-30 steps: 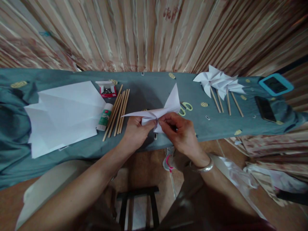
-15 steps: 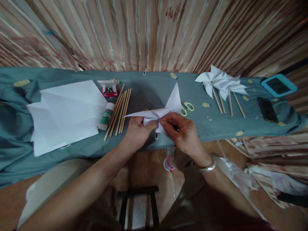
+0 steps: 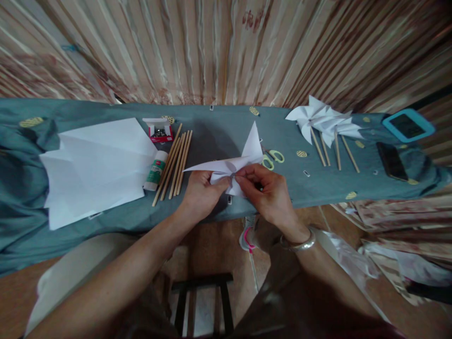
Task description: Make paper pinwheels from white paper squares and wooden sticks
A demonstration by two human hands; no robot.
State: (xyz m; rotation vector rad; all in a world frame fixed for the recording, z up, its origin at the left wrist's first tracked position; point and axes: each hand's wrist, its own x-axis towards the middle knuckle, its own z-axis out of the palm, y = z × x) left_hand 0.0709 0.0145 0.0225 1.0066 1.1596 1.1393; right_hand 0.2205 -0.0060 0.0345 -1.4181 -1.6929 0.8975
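Between my hands, above the table's front edge, is a white paper pinwheel [image 3: 251,147] with folded blades. My left hand [image 3: 202,194] grips it from the left, the thumb pressed near its centre. Thumb and fingers of my right hand [image 3: 265,189] are pinched at the same centre from the right; anything small between those fingertips is hidden. Just beyond the paper lie scissors with pale green handles [image 3: 276,156], partly covered. Several wooden sticks [image 3: 175,165] rest to the left, beside a glue stick [image 3: 156,170] and an open red box of small metal pins [image 3: 160,130].
White paper sheets [image 3: 100,169] lie at the left of the cloth-covered table [image 3: 278,183]. Several pinwheels on sticks [image 3: 323,122] rest at the right, near a dark phone [image 3: 391,161] and a blue-framed device [image 3: 408,125]. A curtain [image 3: 197,52] hangs behind. Below is a dark stool [image 3: 203,281].
The upright paper blade has shifted slightly to the left and tilted. Both hands keep their hold at the centre, nearly unmoved.
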